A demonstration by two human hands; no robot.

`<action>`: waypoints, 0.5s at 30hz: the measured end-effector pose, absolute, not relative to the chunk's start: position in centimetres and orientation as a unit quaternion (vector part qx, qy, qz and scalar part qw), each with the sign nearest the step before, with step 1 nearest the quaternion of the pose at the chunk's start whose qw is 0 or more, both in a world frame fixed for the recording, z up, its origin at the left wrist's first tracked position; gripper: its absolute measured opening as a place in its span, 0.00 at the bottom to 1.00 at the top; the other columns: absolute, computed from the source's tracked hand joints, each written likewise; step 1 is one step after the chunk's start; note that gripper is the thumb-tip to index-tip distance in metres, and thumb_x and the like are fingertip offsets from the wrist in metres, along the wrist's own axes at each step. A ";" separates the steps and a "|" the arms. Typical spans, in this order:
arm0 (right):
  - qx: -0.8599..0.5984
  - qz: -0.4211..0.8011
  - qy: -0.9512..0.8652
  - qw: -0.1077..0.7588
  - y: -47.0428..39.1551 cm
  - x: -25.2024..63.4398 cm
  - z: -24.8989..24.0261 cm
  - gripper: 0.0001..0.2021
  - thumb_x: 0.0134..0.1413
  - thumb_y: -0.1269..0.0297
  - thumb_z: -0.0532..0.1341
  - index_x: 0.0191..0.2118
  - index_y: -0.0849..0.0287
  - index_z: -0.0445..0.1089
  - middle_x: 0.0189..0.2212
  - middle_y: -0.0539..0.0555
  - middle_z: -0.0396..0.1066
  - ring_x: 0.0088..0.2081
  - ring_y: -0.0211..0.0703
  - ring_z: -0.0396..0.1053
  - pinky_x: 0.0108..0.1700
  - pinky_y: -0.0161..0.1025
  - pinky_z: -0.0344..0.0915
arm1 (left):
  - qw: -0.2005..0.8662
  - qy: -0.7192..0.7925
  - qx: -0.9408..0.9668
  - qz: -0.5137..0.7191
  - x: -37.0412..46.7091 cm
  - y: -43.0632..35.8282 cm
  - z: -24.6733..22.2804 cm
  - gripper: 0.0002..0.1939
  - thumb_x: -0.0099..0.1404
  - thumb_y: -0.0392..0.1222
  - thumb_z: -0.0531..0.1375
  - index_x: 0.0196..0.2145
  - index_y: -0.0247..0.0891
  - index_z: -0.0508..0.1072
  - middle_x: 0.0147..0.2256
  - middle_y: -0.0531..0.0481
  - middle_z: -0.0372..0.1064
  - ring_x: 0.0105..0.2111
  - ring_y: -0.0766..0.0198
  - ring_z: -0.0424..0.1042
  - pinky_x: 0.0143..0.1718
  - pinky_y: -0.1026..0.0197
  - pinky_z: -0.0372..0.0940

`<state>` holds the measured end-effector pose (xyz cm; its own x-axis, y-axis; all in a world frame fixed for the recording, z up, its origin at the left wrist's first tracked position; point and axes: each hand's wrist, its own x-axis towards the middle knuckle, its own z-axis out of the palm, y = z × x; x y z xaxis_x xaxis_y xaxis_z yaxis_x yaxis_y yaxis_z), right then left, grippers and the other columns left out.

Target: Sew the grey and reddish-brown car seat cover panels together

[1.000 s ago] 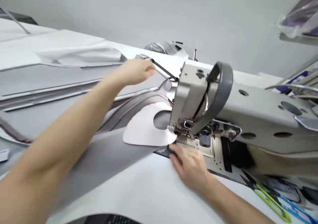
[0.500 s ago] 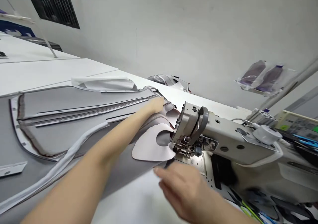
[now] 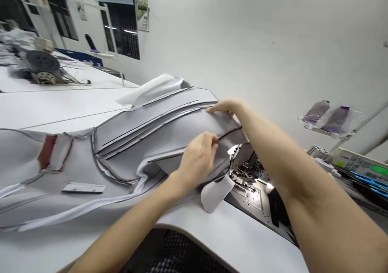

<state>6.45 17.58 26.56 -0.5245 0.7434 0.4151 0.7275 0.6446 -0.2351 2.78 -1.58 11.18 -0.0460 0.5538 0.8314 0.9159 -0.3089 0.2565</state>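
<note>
A large grey sewn cover [image 3: 188, 127], with dark-edged seams and white strips, is bunched up in front of the sewing machine [image 3: 248, 170]. My left hand [image 3: 200, 156] pinches a dark seam edge near the middle of the cover. Farther back, my right hand [image 3: 228, 105] grips its far right end, thumb on top and the other fingers mostly hidden beneath. Below the hands, a pale curved flap [image 3: 216, 194] hangs from the cover beside the machine's needle plate. My right forearm blocks much of the machine.
The white table [image 3: 236, 228] has a curved front edge close to my lap. Bagged purple thread cones [image 3: 335, 119] stand on a holder at right, above a control panel [image 3: 363, 164]. Another machine [image 3: 44, 63] is at far left. A white sheet [image 3: 154, 89] lies behind the cover.
My right hand has moved from the machine's front up to the cover's far end. My left hand has come back nearer, onto a seam. The cover is lifted and shifted; the view has turned left.
</note>
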 end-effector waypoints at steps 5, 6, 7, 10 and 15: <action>-0.406 0.078 -0.862 0.293 14.0 7.9 28.2 0.11 0.56 0.72 0.62 0.42 0.74 0.73 0.38 0.62 0.76 0.37 0.44 0.75 0.36 0.37 0.68 | -0.103 -0.672 -0.589 -0.436 -0.2 -13.0 2.7 0.11 0.72 0.50 0.49 0.45 0.44 0.64 0.33 0.50 0.74 0.31 0.59 0.74 0.33 0.57 0.71; -0.355 0.106 -0.868 0.331 12.4 8.7 28.6 0.12 0.59 0.71 0.59 0.45 0.74 0.72 0.39 0.60 0.76 0.37 0.42 0.74 0.36 0.35 0.66 | -0.137 -0.720 -0.551 -0.399 -2.1 -15.2 0.9 0.12 0.71 0.54 0.48 0.41 0.46 0.65 0.31 0.53 0.74 0.30 0.57 0.75 0.32 0.56 0.72; -0.288 0.137 -0.873 0.370 10.5 9.7 29.0 0.13 0.62 0.71 0.56 0.47 0.73 0.71 0.39 0.58 0.76 0.37 0.39 0.74 0.36 0.35 0.65 | -0.145 -0.747 -0.542 -0.357 -4.2 -16.7 -0.7 0.13 0.70 0.56 0.47 0.39 0.48 0.65 0.30 0.55 0.74 0.30 0.56 0.76 0.33 0.54 0.72; -0.139 0.144 -0.864 0.461 4.2 14.1 29.0 0.07 0.62 0.70 0.58 0.44 0.65 0.71 0.36 0.49 0.75 0.36 0.34 0.72 0.36 0.33 0.64 | -0.002 -0.781 -0.595 -0.190 -11.1 -15.5 -2.5 0.15 0.69 0.51 0.43 0.41 0.48 0.67 0.37 0.52 0.77 0.33 0.53 0.77 0.35 0.54 0.71; 0.001 0.046 -0.873 0.485 -2.3 20.9 27.3 0.05 0.61 0.73 0.60 0.41 0.58 0.68 0.40 0.46 0.72 0.42 0.34 0.72 0.45 0.31 0.70 | 0.085 -0.766 -0.623 -0.134 -12.9 0.6 2.9 0.18 0.72 0.43 0.46 0.51 0.32 0.68 0.50 0.35 0.70 0.44 0.51 0.74 0.43 0.50 0.69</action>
<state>20.86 -2.34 27.33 -0.5290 0.0436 0.8475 -0.0466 0.9957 -0.0803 -12.90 0.57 2.92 -0.2103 0.9314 0.2971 0.9770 0.1891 0.0987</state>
